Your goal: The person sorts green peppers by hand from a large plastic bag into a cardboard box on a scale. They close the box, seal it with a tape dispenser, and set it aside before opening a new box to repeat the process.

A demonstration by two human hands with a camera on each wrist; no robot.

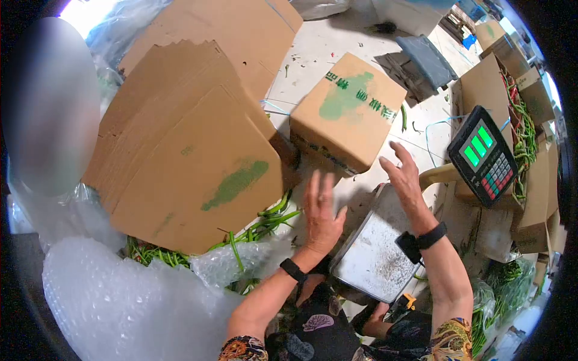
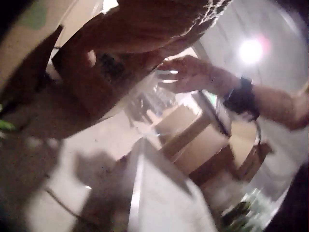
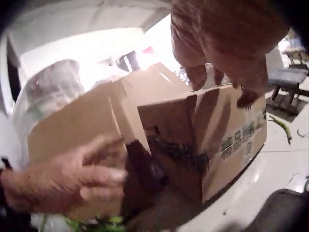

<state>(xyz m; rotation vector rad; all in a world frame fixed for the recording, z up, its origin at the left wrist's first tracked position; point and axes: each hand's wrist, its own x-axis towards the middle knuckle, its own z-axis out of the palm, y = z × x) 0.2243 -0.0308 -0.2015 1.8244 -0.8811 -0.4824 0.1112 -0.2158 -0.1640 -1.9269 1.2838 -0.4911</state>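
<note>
A closed cardboard box (image 1: 343,114) with green stamped lettering sits on the floor in front of both hands in the head view. My left hand (image 1: 322,219), blurred, has its fingers stretched toward the box's near side. On the other side, my right hand (image 1: 407,186) has spread, slightly bent fingers close to the box's near right corner. In the right wrist view the right hand (image 3: 227,43) overlaps the top edge of the stamped box (image 3: 231,140), fingers pointing down. Neither hand holds anything. Just below the hands lies the metal platform of a weighing scale (image 1: 373,249).
A large carton (image 1: 198,162) with raised flaps stands at left, green chili peppers (image 1: 271,225) along its edge and plastic wrap (image 1: 132,301) beside it. The scale's lit display (image 1: 481,156) rises at right, before a carton of red and green peppers (image 1: 522,126). A grey stool (image 1: 426,60) stands behind.
</note>
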